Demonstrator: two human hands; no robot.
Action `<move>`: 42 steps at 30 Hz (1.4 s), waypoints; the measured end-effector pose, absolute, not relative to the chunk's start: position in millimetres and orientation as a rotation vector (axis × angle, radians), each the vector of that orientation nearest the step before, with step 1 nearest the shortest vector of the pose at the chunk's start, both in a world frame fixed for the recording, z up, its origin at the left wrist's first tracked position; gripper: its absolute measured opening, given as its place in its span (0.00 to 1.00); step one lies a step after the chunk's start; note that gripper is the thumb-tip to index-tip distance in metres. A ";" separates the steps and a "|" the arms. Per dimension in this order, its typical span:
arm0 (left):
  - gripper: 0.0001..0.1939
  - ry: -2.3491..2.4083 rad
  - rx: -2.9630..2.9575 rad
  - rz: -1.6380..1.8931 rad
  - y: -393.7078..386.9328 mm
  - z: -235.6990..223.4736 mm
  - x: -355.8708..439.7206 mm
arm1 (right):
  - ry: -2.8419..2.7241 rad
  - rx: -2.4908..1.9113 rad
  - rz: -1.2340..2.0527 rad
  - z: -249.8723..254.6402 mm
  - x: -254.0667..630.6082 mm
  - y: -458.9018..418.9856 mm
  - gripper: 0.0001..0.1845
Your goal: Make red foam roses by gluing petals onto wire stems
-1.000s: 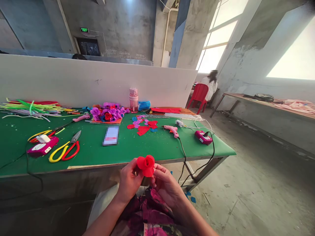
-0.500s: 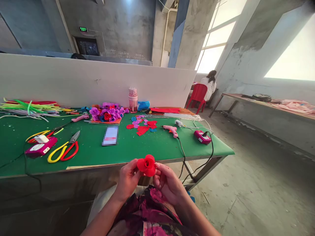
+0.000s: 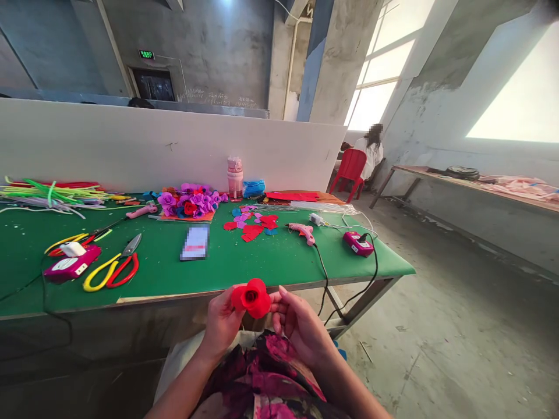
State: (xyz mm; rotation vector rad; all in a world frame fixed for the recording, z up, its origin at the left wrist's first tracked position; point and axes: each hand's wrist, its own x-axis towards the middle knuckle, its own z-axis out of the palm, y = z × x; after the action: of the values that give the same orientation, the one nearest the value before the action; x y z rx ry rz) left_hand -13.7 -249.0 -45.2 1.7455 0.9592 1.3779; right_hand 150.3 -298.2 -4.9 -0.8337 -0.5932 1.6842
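Note:
A red artificial rose (image 3: 255, 298) with a rolled centre and wide outer petals is held over my lap, just off the table's front edge. My left hand (image 3: 225, 320) is closed on it from the left; its fingertips are partly hidden behind the petals. At the flower's right side, my right hand (image 3: 299, 323) has its thumb and curled fingers at the edge of a petal. Loose red, purple and blue petal pieces (image 3: 252, 233) lie on the green table (image 3: 236, 273) beyond, with a pink glue gun (image 3: 302, 231) to their right.
Scissors with yellow and red handles (image 3: 117, 270) and a phone (image 3: 194, 241) lie at left. Behind them are finished purple and red roses (image 3: 190, 201), pipe cleaners (image 3: 52, 195) and a pink bottle (image 3: 234, 177). A purple power socket (image 3: 358, 243) trails its cord over the right edge.
The rose has shifted slightly left and turned in my left hand, its centre facing more to the left. My right thumb has lifted a little from the petal edge.

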 end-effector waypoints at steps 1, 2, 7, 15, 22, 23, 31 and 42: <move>0.15 0.976 1.751 1.365 -249.5 -45.0 -13.9 | -0.607 -0.830 1.690 -5.0 149.2 -298.6 0.20; 0.15 0.991 1.756 1.353 -250.1 -44.6 -13.9 | -0.625 -0.828 1.691 -5.0 148.3 -298.9 0.19; 0.12 0.952 1.797 1.314 -254.6 -38.6 -12.3 | -0.701 -0.864 1.639 -5.8 148.5 -298.4 0.17; 0.08 0.902 1.828 1.268 -260.3 -33.2 -11.0 | -0.701 -0.878 1.601 -3.1 151.8 -298.9 0.18; 0.11 0.888 1.830 1.262 -260.5 -33.3 -13.2 | -0.682 -0.919 1.542 -3.0 161.1 -295.9 0.21; 0.11 0.865 1.841 1.247 -260.8 -31.3 -13.6 | -0.698 -0.926 1.516 -3.4 163.0 -295.9 0.20; 0.12 0.782 1.976 1.058 -264.0 -16.1 -13.8 | -0.981 -0.982 1.360 13.2 164.5 -303.3 0.18; 0.11 0.799 1.935 1.012 -266.4 -11.0 -11.5 | -1.048 -1.018 1.484 13.3 160.4 -307.2 0.18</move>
State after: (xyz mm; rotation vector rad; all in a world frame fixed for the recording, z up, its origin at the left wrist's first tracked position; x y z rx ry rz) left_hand -11.5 -266.4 -11.0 1.9355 0.7989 1.0119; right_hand 160.4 -307.2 13.3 -1.0183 -1.0484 1.4839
